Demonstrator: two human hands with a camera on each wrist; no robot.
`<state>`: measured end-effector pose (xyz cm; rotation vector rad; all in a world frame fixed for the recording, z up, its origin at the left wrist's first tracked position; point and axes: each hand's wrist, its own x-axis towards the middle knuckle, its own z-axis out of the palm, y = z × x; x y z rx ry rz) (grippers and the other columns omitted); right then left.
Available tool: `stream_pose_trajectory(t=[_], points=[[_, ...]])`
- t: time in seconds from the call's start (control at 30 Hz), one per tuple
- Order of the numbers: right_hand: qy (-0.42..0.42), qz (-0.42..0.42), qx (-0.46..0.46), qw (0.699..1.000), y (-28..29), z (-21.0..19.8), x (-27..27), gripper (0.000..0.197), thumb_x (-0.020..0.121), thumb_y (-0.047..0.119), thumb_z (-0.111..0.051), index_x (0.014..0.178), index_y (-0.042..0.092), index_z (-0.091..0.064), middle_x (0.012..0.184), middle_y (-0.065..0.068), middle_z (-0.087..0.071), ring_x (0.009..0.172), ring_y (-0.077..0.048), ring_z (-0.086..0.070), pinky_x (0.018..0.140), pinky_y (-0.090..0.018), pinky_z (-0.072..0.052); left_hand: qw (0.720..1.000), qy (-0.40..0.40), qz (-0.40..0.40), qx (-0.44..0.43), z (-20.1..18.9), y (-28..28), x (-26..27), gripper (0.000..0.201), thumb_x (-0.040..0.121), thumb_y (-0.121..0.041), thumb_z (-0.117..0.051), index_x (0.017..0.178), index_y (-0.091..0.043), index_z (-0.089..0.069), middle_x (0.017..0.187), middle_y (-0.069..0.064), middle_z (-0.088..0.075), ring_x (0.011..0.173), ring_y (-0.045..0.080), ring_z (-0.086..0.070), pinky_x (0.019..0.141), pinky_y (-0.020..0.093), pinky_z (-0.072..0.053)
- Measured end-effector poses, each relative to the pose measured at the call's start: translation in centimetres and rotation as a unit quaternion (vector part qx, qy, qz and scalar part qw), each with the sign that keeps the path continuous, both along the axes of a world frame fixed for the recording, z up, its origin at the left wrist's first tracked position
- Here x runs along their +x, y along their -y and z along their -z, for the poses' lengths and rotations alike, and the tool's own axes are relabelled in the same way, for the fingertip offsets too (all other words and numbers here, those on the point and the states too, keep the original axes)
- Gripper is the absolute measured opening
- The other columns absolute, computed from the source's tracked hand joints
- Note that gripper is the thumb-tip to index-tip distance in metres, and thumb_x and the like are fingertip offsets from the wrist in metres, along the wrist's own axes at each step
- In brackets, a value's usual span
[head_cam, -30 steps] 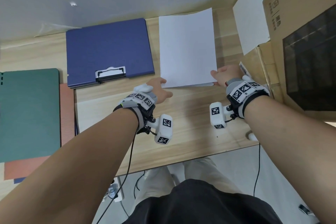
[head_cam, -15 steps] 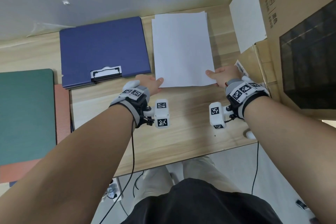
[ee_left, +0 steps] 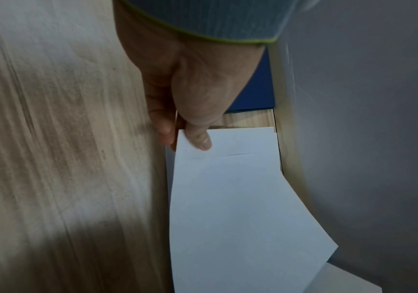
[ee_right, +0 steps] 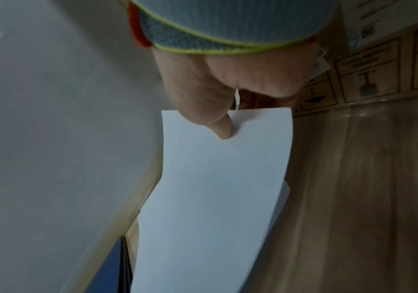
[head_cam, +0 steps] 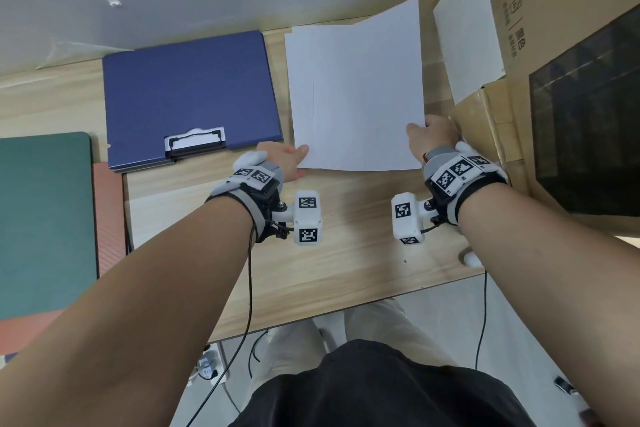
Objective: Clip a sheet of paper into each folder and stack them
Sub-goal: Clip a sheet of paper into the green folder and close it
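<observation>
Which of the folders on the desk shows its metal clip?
The blue folder, beside the paper stack; its clip faces up. The green folder shows none.

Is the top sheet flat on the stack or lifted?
Lifted. Left hand and right hand pinch the sheet's near corners; both wrist views show it bowed above the stack.

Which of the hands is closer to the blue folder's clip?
Left. The left hand sits just right of the clip; the right hand is across the sheet.
</observation>
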<state>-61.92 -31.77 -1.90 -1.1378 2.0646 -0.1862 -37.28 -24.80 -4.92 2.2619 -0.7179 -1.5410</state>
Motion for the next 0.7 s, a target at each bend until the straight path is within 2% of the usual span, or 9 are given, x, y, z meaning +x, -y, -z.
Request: stream_pose_trajectory(t=[0.07,0.13,0.23,0.33,0.4,0.47,0.53,0.6,0.7], points=[[0.043,0.012,-0.017,0.999,0.0,-0.3,-0.2,0.016,0.097,0.019,-0.048,0.099,0.015,-0.063,0.086,0.001,-0.059,0.074,-0.02,-0.053,0.064,-0.023,-0.039,1.0,-0.002,-0.001,0.004,0.2,0.2,-0.4,0.035,0.095,-0.013,-0.066,0.124,0.005,-0.061,0.119,0.021,-0.069,0.067,0.014,-0.065,0.059,0.018,-0.056],[0.074,0.008,-0.041,0.996,-0.2,-0.5,-0.4,0.022,0.098,0.025,-0.05,0.114,0.02,-0.065,0.101,0.005,-0.063,0.089,-0.019,-0.057,0.076,-0.026,-0.041,1.0,-0.001,0.009,0.007,0.5,0.5,-0.4,0.036,0.094,-0.012,-0.065,0.125,0.006,-0.059,0.119,0.024,-0.068,0.072,0.02,-0.066,0.07,0.027,-0.061],[0.184,0.024,-0.044,0.982,-0.2,-0.3,-0.3,0.024,0.097,0.019,-0.055,0.117,0.025,-0.066,0.111,0.01,-0.068,0.104,-0.016,-0.064,0.09,-0.032,-0.051,0.995,0.06,0.07,0.03,-0.6,1.0,-0.3,0.079,0.086,-0.06,-0.055,0.121,0.011,-0.057,0.113,0.032,-0.066,0.075,0.03,-0.064,0.077,0.037,-0.056],[0.311,0.029,-0.018,0.95,-0.2,-0.7,0.5,0.024,0.097,0.008,-0.057,0.115,0.021,-0.066,0.12,-0.001,-0.07,0.115,-0.022,-0.065,0.101,-0.041,-0.05,0.966,0.175,0.177,0.072,-2.3,1.0,0.2,0.12,0.064,-0.095,-0.015,0.127,-0.004,-0.061,0.122,0.022,-0.065,0.097,0.037,-0.065,0.084,0.042,-0.048],[0.355,0.013,-0.003,0.935,-0.2,-0.9,0.8,0.024,0.098,0.004,-0.056,0.115,0.018,-0.065,0.118,-0.003,-0.069,0.114,-0.024,-0.063,0.102,-0.04,-0.049,0.974,0.149,0.16,0.067,-3.1,1.0,0.3,0.113,0.069,-0.095,-0.022,0.139,-0.012,-0.053,0.133,0.012,-0.058,0.115,0.036,-0.059,0.097,0.045,-0.046],[0.381,-0.001,0.021,0.924,-0.3,-1.6,1.2,0.021,0.097,0.003,-0.056,0.112,0.016,-0.065,0.111,-0.004,-0.068,0.108,-0.024,-0.063,0.101,-0.04,-0.05,0.994,0.049,0.09,0.029,-4.2,0.7,1.0,0.095,0.073,-0.085,-0.05,0.134,-0.013,-0.059,0.128,0.005,-0.065,0.113,0.029,-0.063,0.098,0.044,-0.051],[0.383,-0.031,0.063,0.921,-0.3,-2.1,1.2,0.02,0.097,0.006,-0.058,0.112,0.016,-0.066,0.109,-0.006,-0.069,0.101,-0.024,-0.064,0.093,-0.039,-0.051,0.999,-0.022,0.047,-0.015,-4.7,0.7,2.0,0.054,0.087,-0.053,-0.069,0.12,-0.011,-0.067,0.114,0.003,-0.071,0.097,0.023,-0.069,0.082,0.035,-0.058],[0.366,-0.065,0.109,0.922,-0.3,-2.8,1.9,0.017,0.094,0.012,-0.063,0.109,0.018,-0.068,0.105,-0.004,-0.071,0.093,-0.023,-0.065,0.081,-0.035,-0.05,0.998,-0.026,0.05,-0.039,-6.2,0.6,3.7,0.036,0.092,-0.035,-0.071,0.117,-0.01,-0.067,0.108,0.004,-0.071,0.087,0.019,-0.068,0.07,0.028,-0.056],[0.369,-0.049,0.122,0.92,0.0,-3.9,4.0,0.025,0.09,0.022,-0.07,0.114,0.017,-0.067,0.111,0.0,-0.073,0.1,-0.021,-0.068,0.082,-0.032,-0.054,0.996,-0.035,0.063,-0.056,-7.6,-0.5,6.3,0.037,0.088,-0.033,-0.075,0.119,-0.012,-0.069,0.112,0.003,-0.073,0.1,0.023,-0.07,0.092,0.039,-0.057]])
